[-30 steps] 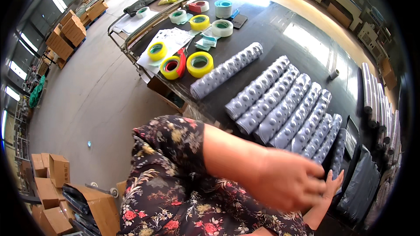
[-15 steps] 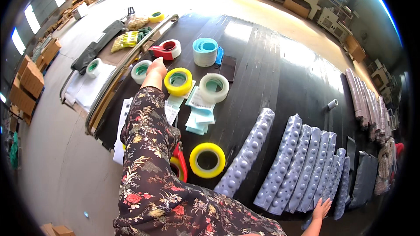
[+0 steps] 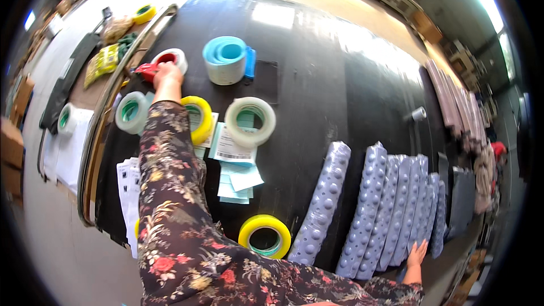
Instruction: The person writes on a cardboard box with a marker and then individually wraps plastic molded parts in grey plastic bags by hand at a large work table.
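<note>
My left hand (image 3: 168, 73) reaches to the far left of the black table and is closed on a red tape dispenser (image 3: 147, 71) loaded with a whitish tape roll (image 3: 181, 59). My sleeve hides part of the table beneath that arm. My right hand (image 3: 416, 254) lies with fingers spread at the near ends of several rolled grey-blue mats (image 3: 371, 204) with round bumps, set side by side. One similar rolled mat (image 3: 322, 204) lies apart, to their left. Near my left forearm are a yellow-edged tape roll (image 3: 205, 120) and a translucent tape roll (image 3: 267, 123) resting on labels (image 3: 233, 152).
A blue label roll (image 3: 224, 71) stands beyond the tapes, beside a dark phone (image 3: 264, 81). Another yellow tape roll (image 3: 245, 238) lies near me. A metal rail (image 3: 107, 110) edges the table's left. Brownish rolls (image 3: 450, 99) are stacked at the right.
My left hand has reached farther forward, from just short of the tape dispenser onto it. The view has shifted. My right hand stays at the near ends of the rolled mats.
</note>
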Demonstrator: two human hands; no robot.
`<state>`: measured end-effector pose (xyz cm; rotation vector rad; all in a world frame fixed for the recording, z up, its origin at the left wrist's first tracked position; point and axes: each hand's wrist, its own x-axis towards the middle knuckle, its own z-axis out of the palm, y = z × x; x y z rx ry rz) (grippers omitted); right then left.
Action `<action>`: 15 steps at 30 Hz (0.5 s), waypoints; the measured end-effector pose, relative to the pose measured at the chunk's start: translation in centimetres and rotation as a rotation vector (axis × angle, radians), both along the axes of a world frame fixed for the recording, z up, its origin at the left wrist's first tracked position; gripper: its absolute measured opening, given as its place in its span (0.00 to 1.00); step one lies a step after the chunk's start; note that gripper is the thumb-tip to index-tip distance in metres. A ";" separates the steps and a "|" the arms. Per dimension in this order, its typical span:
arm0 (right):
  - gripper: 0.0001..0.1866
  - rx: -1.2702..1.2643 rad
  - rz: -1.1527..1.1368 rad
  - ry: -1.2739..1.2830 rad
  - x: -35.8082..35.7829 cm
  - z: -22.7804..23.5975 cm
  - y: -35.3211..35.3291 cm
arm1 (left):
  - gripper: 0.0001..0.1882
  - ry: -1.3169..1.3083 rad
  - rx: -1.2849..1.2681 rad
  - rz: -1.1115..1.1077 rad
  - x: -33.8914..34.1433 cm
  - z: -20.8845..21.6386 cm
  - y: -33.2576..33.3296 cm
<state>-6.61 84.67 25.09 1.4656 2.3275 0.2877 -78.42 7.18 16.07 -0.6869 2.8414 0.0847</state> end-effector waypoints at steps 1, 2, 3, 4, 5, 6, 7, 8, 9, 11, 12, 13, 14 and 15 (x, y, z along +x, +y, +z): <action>0.35 0.019 0.059 0.017 -0.7 0.0 0.7 | 0.26 0.112 0.075 0.076 -0.8 -2.3 -3.1; 0.35 0.045 0.032 0.010 3.0 1.1 -1.3 | 0.24 0.045 -0.009 -0.191 -0.7 -2.0 1.5; 0.36 0.021 0.045 0.077 -0.8 1.0 -1.6 | 0.19 0.146 0.095 -0.003 -0.8 -3.4 -2.4; 0.36 0.070 0.007 0.056 0.5 2.7 -4.0 | 0.14 0.152 -0.089 -0.281 -0.8 -4.1 -0.2; 0.35 0.008 0.112 0.075 -7.6 0.8 -1.1 | 0.12 0.276 -0.215 -0.250 -0.3 -5.8 -13.6; 0.36 0.023 0.062 0.099 -7.9 1.3 -2.9 | 0.13 0.227 -0.220 -0.302 -1.0 -6.3 -13.4; 0.36 0.076 0.054 0.126 -6.3 2.0 -3.7 | 0.13 0.233 -0.189 -0.346 -2.1 -5.9 -11.6; 0.36 0.085 0.047 0.119 -6.4 2.6 -4.1 | 0.14 0.261 -0.161 -0.345 -2.4 -4.6 -11.5; 0.37 0.146 0.072 0.131 -6.2 2.5 -4.3 | 0.14 0.290 -0.128 -0.327 -2.3 -3.2 -11.2; 0.40 0.090 0.026 0.109 -5.4 1.9 -3.5 | 0.17 0.376 -0.052 -0.283 -1.7 1.0 -9.4; 0.41 0.028 -0.076 0.156 -5.2 1.5 -4.6 | 0.18 0.420 -0.021 -0.266 -1.0 3.5 -7.8; 0.42 0.014 -0.107 0.177 -4.4 1.7 -5.0 | 0.20 0.471 0.022 -0.257 0.2 6.8 -5.5; 0.42 -0.004 -0.120 0.206 -3.8 1.9 -5.0 | 0.22 0.527 0.075 -0.252 2.1 10.8 -3.0; 0.42 -0.011 -0.121 0.247 -3.7 2.1 -5.1 | 0.23 0.580 0.120 -0.252 4.9 14.7 -0.3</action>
